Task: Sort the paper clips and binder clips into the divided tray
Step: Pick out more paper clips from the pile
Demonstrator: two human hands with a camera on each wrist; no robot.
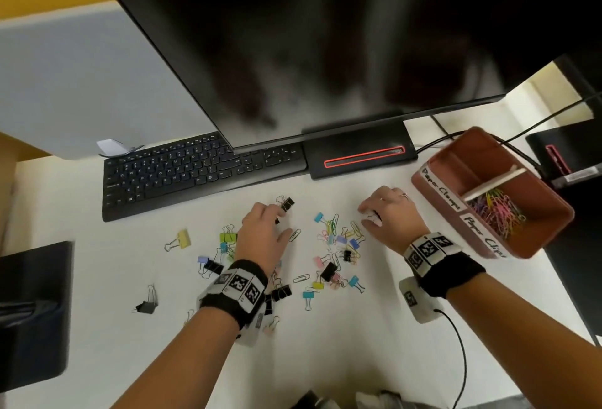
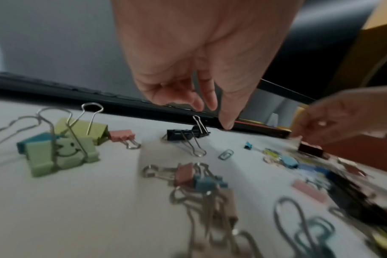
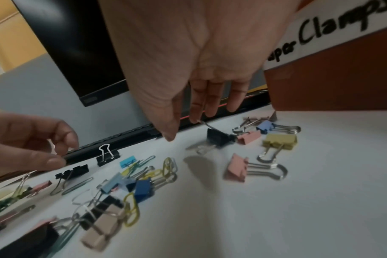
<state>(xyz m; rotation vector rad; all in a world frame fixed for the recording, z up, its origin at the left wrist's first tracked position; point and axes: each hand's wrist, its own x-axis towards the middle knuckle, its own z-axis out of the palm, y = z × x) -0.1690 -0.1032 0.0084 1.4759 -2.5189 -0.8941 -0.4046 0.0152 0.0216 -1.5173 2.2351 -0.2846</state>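
Observation:
Coloured and black binder clips and paper clips (image 1: 338, 239) lie scattered on the white desk. My left hand (image 1: 264, 232) (image 2: 210, 111) hovers with loosely curled fingers over two black binder clips (image 2: 179, 136) (image 1: 287, 204) and holds nothing. A silver paper clip (image 1: 294, 235) lies beside its thumb. My right hand (image 1: 387, 213) (image 3: 183, 127) pinches the wire handle of another black binder clip (image 3: 219, 138), just left of the brown divided tray (image 1: 537, 200) (image 3: 331, 83). Coloured paper clips (image 1: 498, 213) fill the tray's near compartment, labelled "Paper Clips". The far one is labelled "Paper Clamps".
A black keyboard (image 1: 195, 171) and the monitor's base (image 1: 361, 158) border the desk behind the clips, under a large monitor (image 1: 325, 50). A dark object (image 1: 32, 311) sits at the left edge. Stray clips, yellow (image 1: 182, 239) and black (image 1: 146, 306), lie to the left. A black cable (image 1: 459, 343) trails from my right wrist.

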